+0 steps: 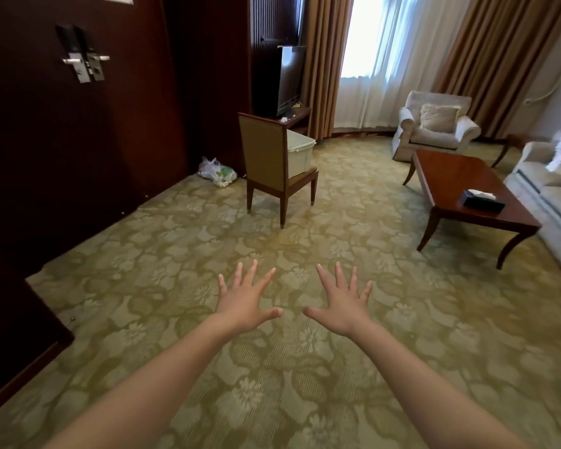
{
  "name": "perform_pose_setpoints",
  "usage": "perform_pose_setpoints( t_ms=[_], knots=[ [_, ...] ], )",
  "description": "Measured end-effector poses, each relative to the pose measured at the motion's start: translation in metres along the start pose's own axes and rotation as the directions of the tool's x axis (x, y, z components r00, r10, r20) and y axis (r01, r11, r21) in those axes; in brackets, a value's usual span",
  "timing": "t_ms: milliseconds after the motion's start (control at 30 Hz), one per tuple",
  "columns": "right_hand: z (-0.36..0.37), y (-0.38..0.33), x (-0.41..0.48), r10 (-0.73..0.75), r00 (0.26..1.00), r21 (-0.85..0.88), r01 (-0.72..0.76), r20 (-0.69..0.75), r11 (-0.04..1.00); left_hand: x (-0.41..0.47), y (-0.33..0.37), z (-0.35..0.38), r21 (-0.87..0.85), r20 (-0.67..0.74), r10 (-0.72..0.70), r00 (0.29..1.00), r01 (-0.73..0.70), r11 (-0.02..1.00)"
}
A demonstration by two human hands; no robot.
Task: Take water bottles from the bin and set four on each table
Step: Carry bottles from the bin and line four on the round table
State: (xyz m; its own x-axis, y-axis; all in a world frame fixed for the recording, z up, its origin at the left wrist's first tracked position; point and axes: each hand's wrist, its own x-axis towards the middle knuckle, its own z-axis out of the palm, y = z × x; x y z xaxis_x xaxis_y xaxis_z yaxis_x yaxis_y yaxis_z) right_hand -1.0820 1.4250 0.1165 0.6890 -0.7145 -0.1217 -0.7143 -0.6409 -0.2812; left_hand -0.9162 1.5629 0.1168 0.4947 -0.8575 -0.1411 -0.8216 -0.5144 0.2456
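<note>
My left hand (pixel 245 303) and my right hand (pixel 342 303) are stretched out in front of me over the carpet, palms down, fingers spread, holding nothing. A pale plastic bin (pixel 300 155) sits on the seat of a wooden chair (pixel 266 163) across the room, well beyond both hands. Its inside is hidden from here, and no water bottles show. A dark wooden coffee table (pixel 457 179) stands to the right, with a black tissue box (pixel 481 199) on it.
A dark door with a metal handle (pixel 85 61) fills the left wall. A plastic bag (pixel 216 172) lies on the floor by the chair. A television (pixel 292 79) stands behind it. An armchair (pixel 434 128) and a sofa (pixel 554 189) flank the table.
</note>
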Motion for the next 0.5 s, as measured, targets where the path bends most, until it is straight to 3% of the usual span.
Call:
perform_pose_setpoints(
  t_ms=[500],
  knots=[
    [-0.056,0.053,0.223,0.139,0.987,-0.027,-0.142,-0.085,0.99,0.267,0.021,-0.042,0.067,0.012,0.131,0.991,-0.131,0.989]
  ],
)
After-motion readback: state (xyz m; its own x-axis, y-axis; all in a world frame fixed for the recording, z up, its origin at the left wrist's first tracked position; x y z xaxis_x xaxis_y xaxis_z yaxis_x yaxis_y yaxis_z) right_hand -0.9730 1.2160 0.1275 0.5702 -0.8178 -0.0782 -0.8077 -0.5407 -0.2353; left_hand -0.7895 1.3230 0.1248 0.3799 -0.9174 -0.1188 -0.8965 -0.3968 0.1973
